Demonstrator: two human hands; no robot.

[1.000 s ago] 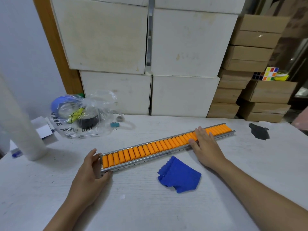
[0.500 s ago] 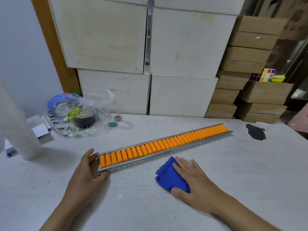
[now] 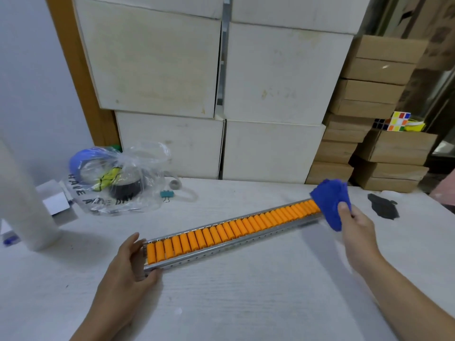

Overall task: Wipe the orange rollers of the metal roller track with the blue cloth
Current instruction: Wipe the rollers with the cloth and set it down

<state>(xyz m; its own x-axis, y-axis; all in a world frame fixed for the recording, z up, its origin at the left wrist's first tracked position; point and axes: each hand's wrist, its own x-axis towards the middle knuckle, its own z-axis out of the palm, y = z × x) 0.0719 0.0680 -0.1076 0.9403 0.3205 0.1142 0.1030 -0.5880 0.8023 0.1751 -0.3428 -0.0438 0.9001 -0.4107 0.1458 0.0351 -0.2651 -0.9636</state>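
White table (image 3: 246,303), plastic bag (image 3: 118,178) behind roller track (image 3: 229,239), left hand (image 3: 125,269) clasping its end, right hand (image 3: 357,225) grip closed on blue cloth (image 3: 331,200)

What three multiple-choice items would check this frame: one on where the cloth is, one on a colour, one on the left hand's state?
1. Where is the blue cloth?
A. flat on the table
B. at the track's far end, in the right hand
C. inside the plastic bag

2. What colour are the rollers?
A. orange
B. green
C. white

3. What is the left hand doing?
A. holding the cloth
B. lifted off the table
C. gripping the near end of the metal roller track

Answers: B, the cloth is bunched over the far rollers; A, they are plainly orange; C, its fingers wrap that end.
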